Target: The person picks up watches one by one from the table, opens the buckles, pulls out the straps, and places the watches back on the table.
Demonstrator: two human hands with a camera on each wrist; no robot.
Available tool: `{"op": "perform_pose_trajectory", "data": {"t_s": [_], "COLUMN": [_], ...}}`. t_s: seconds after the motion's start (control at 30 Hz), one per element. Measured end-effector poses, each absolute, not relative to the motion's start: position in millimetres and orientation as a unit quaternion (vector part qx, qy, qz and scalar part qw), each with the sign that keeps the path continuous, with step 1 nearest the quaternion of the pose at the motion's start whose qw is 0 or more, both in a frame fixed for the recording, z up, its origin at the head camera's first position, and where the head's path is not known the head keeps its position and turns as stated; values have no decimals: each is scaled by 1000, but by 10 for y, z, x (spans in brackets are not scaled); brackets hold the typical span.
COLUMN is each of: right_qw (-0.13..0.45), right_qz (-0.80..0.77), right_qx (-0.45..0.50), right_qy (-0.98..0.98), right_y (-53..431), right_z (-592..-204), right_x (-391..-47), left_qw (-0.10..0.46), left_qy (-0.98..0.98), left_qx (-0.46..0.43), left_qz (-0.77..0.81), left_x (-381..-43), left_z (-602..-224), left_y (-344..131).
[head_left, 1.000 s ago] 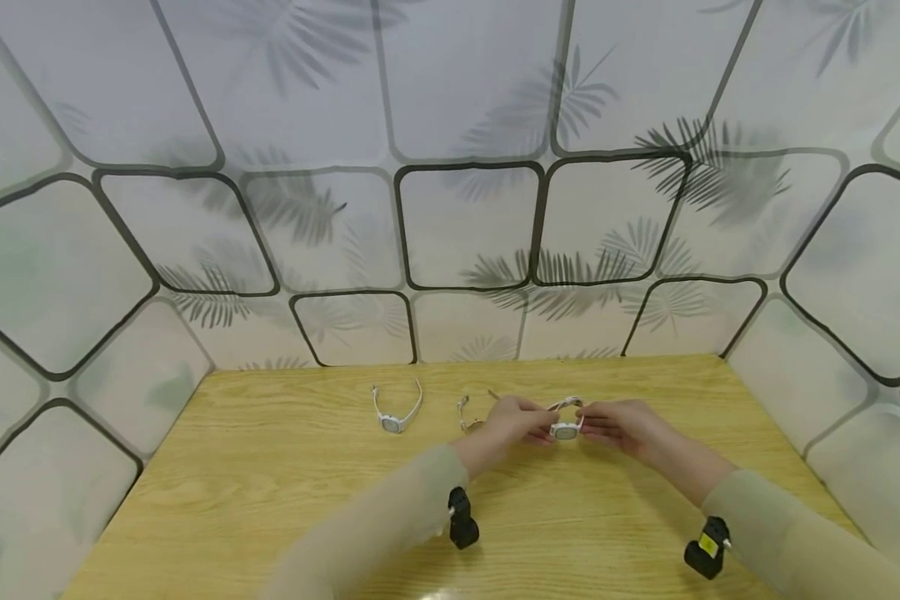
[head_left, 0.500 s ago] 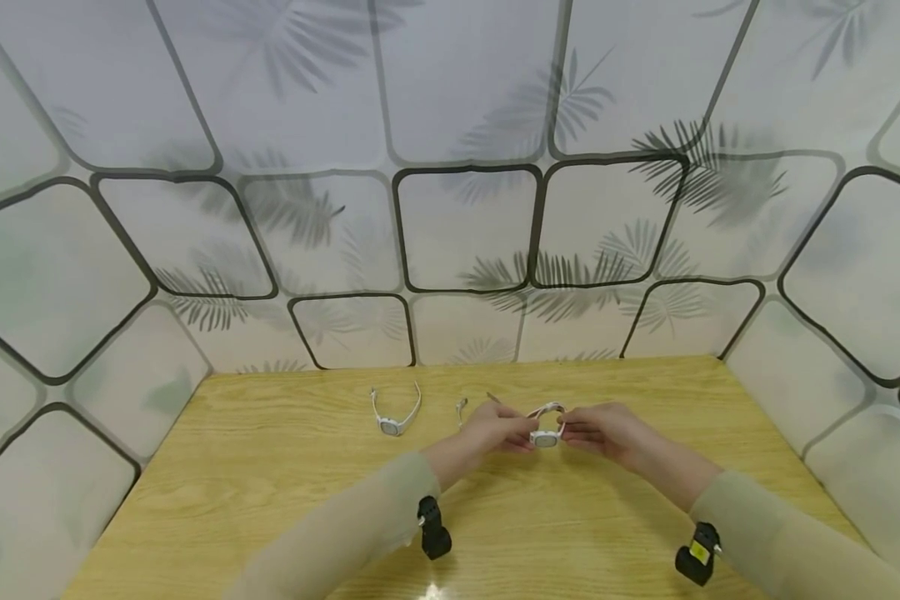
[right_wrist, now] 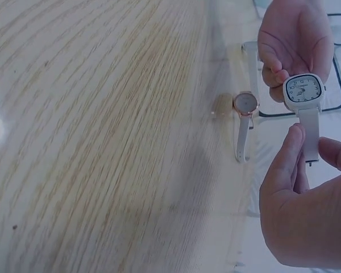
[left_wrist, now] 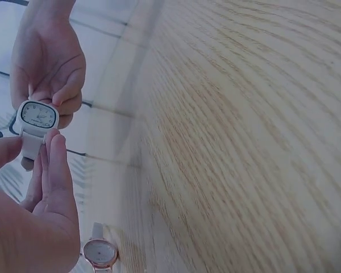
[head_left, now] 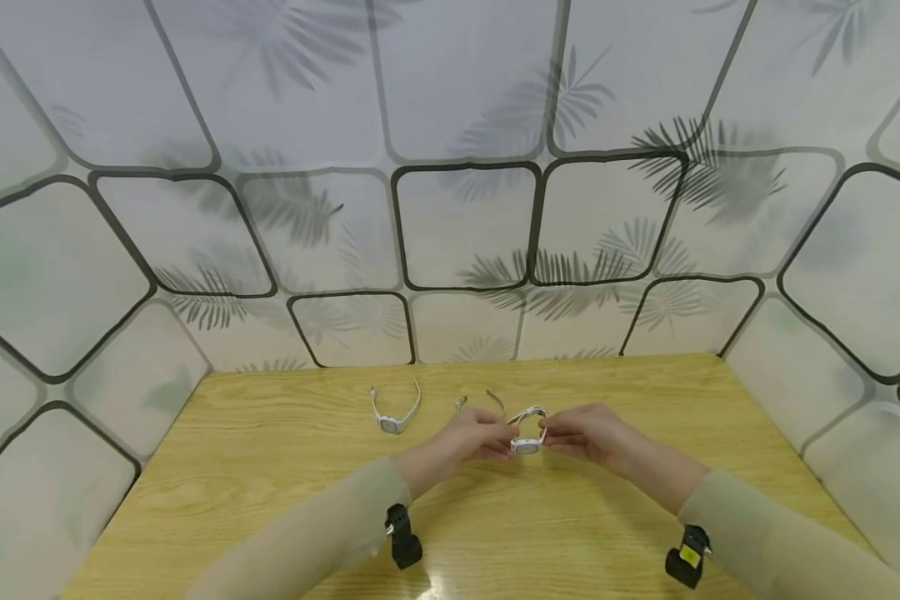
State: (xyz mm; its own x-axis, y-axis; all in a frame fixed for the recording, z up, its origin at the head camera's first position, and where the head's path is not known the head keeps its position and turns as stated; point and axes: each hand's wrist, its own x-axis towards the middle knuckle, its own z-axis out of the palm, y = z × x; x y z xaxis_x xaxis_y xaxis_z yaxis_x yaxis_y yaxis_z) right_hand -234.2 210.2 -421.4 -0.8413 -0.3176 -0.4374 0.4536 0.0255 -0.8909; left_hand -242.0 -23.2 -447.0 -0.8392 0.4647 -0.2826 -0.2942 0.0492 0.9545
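Note:
Both hands hold a white wristwatch with a rounded-square dial, above the right-centre of the wooden table. My left hand pinches the strap side at the left of the case. On the other side, the strap is pinched between thumb and fingers of my right hand. The strap loops up behind the case, and the dial faces the right wrist camera. Behind my left hand lies a second watch with a round rose-gold case and pale strap; in the head view the hand hides its case.
A third, white watch lies on the table to the left, strap spread open. Patterned fabric walls enclose the table's back and sides. Black wrist cameras sit on both sleeves.
Both hands have moved left and slightly toward the person, carrying the white wristwatch with them. More of the second watch's strap now shows behind the left hand.

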Motion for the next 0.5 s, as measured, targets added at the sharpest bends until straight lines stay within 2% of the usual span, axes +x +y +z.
{"op": "perform_pose_trajectory", "data": {"t_s": [0.5], "right_qw": [287], "right_qz": [-697], "right_qx": [15], "right_qy": [657], "right_y": [1880], "right_z": [-4182], "right_x": [-2251], "left_qw": [272], "left_qy": [682], "left_qx": [67], "left_qz": [676], "left_x": [-2266], "left_z": [-4400], "left_y": [-530]}}
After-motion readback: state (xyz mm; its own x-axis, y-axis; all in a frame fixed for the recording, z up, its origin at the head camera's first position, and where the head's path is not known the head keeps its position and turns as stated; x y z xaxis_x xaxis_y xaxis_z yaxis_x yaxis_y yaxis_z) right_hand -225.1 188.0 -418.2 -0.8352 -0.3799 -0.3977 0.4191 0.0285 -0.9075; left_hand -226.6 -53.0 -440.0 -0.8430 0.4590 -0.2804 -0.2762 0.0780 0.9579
